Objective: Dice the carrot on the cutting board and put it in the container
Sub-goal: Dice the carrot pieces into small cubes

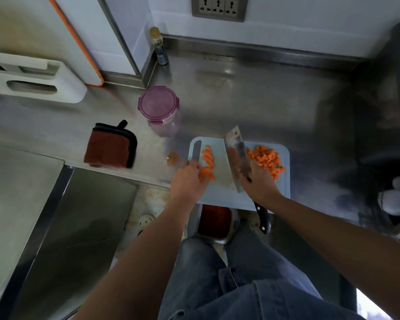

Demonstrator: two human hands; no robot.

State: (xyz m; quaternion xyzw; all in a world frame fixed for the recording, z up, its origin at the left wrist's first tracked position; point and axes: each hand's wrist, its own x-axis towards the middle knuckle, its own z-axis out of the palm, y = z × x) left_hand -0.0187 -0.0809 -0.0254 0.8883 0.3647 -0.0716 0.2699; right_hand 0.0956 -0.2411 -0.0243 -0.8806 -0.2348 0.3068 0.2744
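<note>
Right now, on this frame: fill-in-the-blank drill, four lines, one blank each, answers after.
1. The cleaver is gripped by the ____.
2. The carrot slices are held by the ____.
3. The diced carrot is piled on the ____, right of the cleaver.
4. The container has its purple ____ on.
Missing words: right hand; left hand; cutting board; lid.

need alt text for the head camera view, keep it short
A person's right hand holds a cleaver over a pale cutting board, while the left hand steadies carrot slices. Diced carrot is piled at the board's right; a lidded purple container stands beyond on the steel counter.
</note>
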